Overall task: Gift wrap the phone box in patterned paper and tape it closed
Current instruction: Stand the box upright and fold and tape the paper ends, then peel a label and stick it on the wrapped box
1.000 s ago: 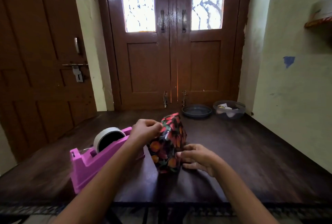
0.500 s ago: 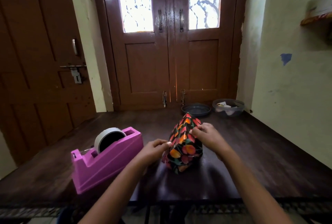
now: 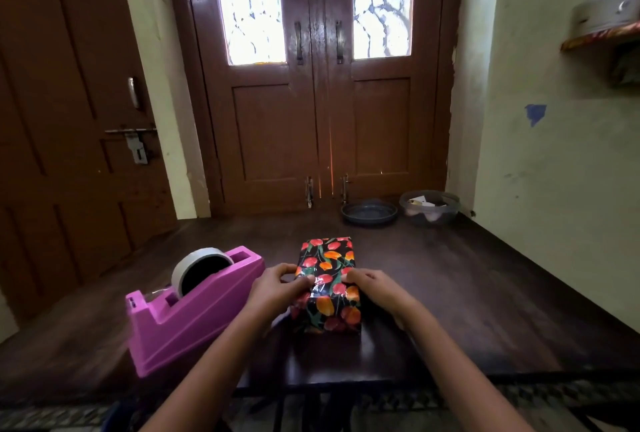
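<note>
Wrapped phone box [image 3: 327, 270] lying flat on the dark table [image 3: 485, 293], long axis running near to far toward the doors. Left hand [image 3: 277, 287] and right hand [image 3: 375, 287] pinch its near edge; pink tape dispenser [image 3: 194, 310] stands to its left.

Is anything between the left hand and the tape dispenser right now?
Nothing visible stands between them. The left hand grips the near left edge of the wrapped box, and the pink tape dispenser stands close beside that hand, on its left.
</note>
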